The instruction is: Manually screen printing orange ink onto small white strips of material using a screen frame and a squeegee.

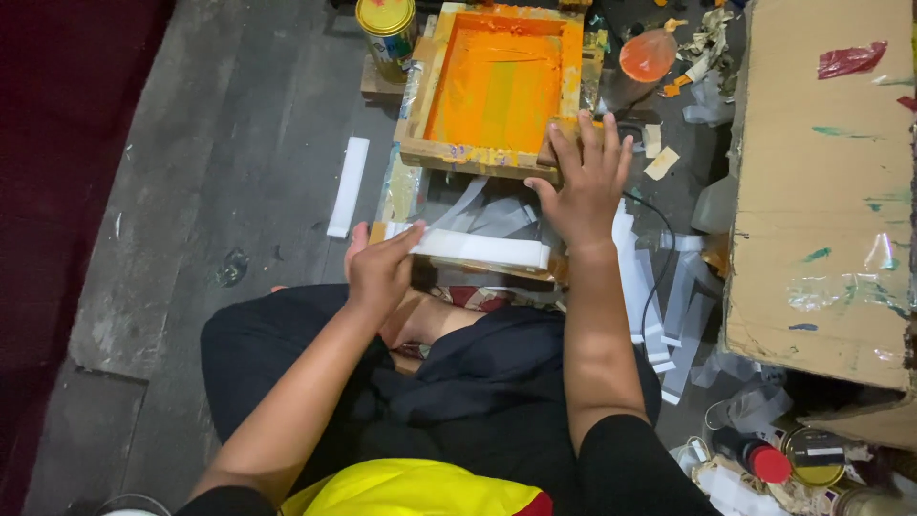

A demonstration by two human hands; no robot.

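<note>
I sit cross-legged on a grey floor. My left hand (380,266) grips the left end of a stack of long white strips (478,248) lying across a small board in front of my knees. My right hand (585,180) rests flat, fingers spread, on the near right corner of a wooden printing screen frame (478,156). The frame's mesh (497,86) is coated with orange ink. More white strips (673,315) lie scattered on the floor to the right of my right forearm.
A yellow-lidded tin (387,33) stands left of the frame. One white strip (348,186) lies alone on the floor at left. A large cardboard sheet (821,191) with paint smears fills the right. Tins and a red-capped bottle (764,461) sit at lower right. An orange bag (648,53) lies behind.
</note>
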